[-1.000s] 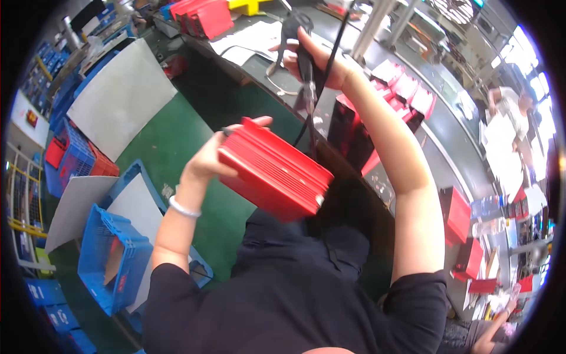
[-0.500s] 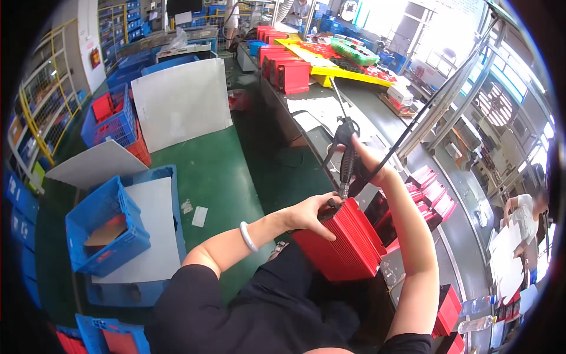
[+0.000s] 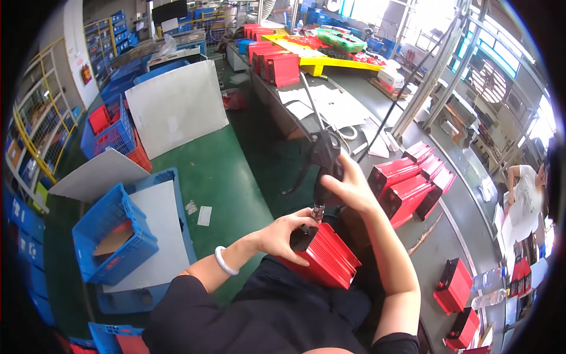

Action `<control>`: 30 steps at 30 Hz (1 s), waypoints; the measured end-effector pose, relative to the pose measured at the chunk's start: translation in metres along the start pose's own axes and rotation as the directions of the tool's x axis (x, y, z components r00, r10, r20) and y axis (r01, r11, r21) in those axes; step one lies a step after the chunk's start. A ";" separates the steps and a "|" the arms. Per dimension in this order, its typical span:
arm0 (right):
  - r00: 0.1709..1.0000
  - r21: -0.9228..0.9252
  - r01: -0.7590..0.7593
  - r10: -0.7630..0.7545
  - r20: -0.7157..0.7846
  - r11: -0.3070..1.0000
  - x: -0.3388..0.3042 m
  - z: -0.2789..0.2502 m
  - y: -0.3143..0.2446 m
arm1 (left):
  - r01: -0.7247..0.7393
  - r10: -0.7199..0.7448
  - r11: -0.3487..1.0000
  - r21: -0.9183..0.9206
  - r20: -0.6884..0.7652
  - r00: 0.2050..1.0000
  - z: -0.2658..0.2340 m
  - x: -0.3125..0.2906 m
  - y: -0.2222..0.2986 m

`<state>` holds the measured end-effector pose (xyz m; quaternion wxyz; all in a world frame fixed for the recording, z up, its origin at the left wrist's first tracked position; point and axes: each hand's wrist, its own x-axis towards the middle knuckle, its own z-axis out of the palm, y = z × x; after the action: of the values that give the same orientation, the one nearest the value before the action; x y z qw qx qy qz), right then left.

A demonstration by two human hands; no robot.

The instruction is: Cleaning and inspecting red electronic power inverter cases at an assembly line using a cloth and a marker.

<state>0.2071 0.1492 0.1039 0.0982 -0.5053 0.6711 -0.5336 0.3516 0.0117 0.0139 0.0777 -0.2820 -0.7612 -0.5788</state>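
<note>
**Red ribbed housing under a hanging driver: items in view**

1. Red ribbed housing (image 3: 323, 261): I see it tilted on my lap, just off the near edge of the worktop (image 3: 439, 259). Its lower end is hidden behind my dark shirt.
2. Left hand (image 3: 284, 235): curled over the housing's upper end, fingers pressing a small black part (image 3: 303, 237) against it. I cannot make out what that part is.
3. Right hand (image 3: 349, 187): wrapped around the grip of a black power driver (image 3: 323, 158); the index finger is extended. The driver's tip meets the housing's top end, with the contact point half covered by my left hand.
4. Driver cable (image 3: 407, 79): runs up and away, its end cut off by the rim.
5. Row of red housings (image 3: 407, 180): lying on the worktop beside my right forearm.
6. Blue crate (image 3: 112, 236): on the green floor, contents unclear.
</note>
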 end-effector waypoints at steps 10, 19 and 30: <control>0.987 0.504 -0.106 0.153 -0.051 0.857 -0.023 0.022 -0.021 | 0.282 -0.307 0.951 -0.131 -0.259 0.916 -0.041 -0.080 0.017; 0.761 -0.177 -0.462 0.492 0.423 0.869 -0.120 0.081 0.032 | 0.683 -0.139 0.510 0.522 -0.734 0.665 -0.080 -0.177 -0.039; 0.402 -0.419 -0.677 0.781 0.478 0.605 -0.088 0.122 0.109 | 0.724 -0.215 0.538 0.432 -0.760 0.613 -0.077 -0.224 -0.044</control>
<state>0.2677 0.1346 -0.0709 0.4953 -0.3106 0.7904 -0.1829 0.4979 -0.1430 -0.0983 0.2564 0.2128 -0.8960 -0.2936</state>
